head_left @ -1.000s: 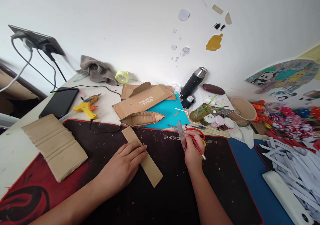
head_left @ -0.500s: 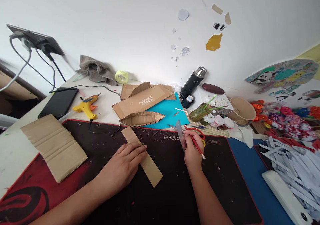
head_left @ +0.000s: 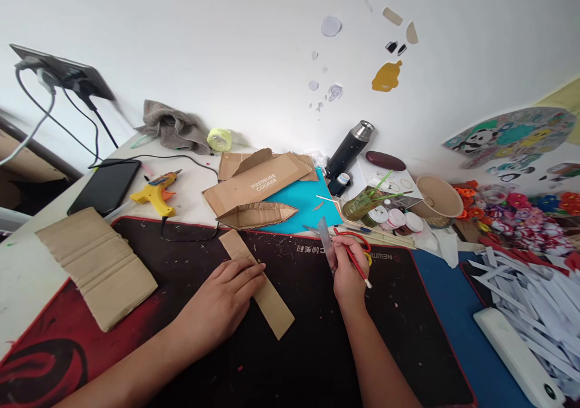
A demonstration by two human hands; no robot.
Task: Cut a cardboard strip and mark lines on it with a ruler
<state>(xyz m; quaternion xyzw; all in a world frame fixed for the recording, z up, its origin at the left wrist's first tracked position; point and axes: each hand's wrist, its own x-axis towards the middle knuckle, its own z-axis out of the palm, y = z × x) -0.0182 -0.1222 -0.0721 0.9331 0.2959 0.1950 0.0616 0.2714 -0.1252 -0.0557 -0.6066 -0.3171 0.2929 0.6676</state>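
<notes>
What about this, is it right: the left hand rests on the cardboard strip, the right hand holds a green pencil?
The colour is wrong: the head view shows a red pencil in the right hand. The left hand rests on the strip.

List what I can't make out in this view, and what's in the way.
All in the head view:
- Middle of the cardboard strip: covered by the left hand.
- Lower end of the clear flat strip: hidden in the right hand.
- Any markings on that clear strip: too small and blurred.
- Far side of the white paper strips: cut off by the right edge.
</notes>
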